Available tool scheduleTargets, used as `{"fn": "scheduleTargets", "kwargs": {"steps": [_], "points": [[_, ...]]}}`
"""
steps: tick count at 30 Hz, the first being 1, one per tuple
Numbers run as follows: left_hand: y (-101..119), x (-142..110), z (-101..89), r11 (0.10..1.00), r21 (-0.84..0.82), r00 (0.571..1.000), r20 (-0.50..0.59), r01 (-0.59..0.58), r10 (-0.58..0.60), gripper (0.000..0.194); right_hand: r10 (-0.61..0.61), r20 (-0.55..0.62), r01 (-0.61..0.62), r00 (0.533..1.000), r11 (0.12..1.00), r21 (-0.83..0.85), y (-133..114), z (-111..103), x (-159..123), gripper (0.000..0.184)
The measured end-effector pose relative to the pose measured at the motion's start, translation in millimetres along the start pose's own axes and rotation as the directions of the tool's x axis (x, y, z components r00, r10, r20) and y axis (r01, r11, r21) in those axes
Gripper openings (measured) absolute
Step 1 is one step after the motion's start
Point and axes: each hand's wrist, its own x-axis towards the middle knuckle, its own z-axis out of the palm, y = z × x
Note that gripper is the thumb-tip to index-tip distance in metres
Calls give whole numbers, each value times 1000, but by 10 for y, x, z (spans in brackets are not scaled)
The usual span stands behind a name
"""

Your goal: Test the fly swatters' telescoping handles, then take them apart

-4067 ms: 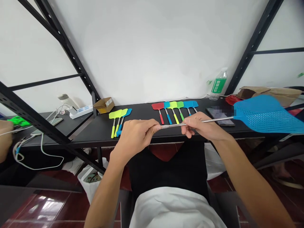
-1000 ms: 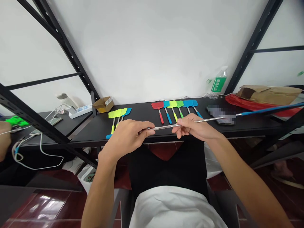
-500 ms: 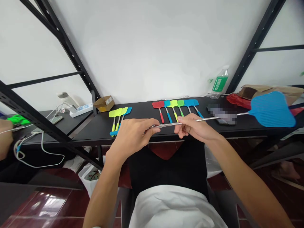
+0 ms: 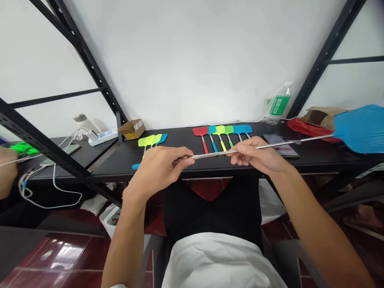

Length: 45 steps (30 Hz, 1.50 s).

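A blue fly swatter (image 4: 358, 129) is held across the front of the body, level with the front edge of the black bench (image 4: 315, 162). Its telescopic metal rod (image 4: 270, 146) is drawn out long and runs from the left hand (image 4: 160, 168) through the right hand (image 4: 258, 157) to the blue head at the far right, which hangs in the air above the bench end. The left hand is clamped around the handle end, whose blue tip (image 4: 135, 166) juts out past it. The right hand is pinched together on the rod with thumb and fingertips.

On the bench behind the hands, a row of six collapsed swatters (image 4: 222, 134) in red, blue, yellow and green is laid side by side. A smaller group of three (image 4: 151, 141) lies to the left, near a small cardboard box (image 4: 131, 129). A phone (image 4: 280, 145) lies flat directly under the rod, and a water bottle (image 4: 278, 105) stands upright at the back.

Risks, as judged:
- The extended head sits near a brown paper bag (image 4: 322, 116) and the black shelf post (image 4: 327, 52); a swing could strike either.
- A slip of the pinch could drop the rod onto the phone.
- Thin rod sections may bend if pushed off-axis.

Another person's hand (image 4: 7, 172) is seen at the far left edge.
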Motion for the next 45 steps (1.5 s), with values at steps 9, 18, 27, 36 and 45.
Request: {"fn": "scheduleTargets", "kwargs": {"steps": [9, 18, 27, 36, 45], "points": [[-87, 32, 55, 999, 13, 998, -53, 38, -38, 21, 92, -170, -49, 981, 969, 243, 204, 55, 135, 34], [-65, 11, -40, 999, -19, 998, 58, -27, 28, 35, -43, -34, 46, 998, 994, 95, 69, -194, 17, 25], [-136, -26, -110, 998, -65, 993, 115, 26, -18, 35, -130, 10, 130, 991, 991, 43, 89, -352, 8, 23], [-79, -59, -112, 997, -2, 996, -47, 78, -78, 21, -32, -23, 36, 999, 977, 212, 160, -164, 45, 43], [-73, -51, -95, 998, 11, 998, -6, 57, -56, 21, -7, 7, 6, 1000, 986, 164, 144, -176, 20, 30]]}}
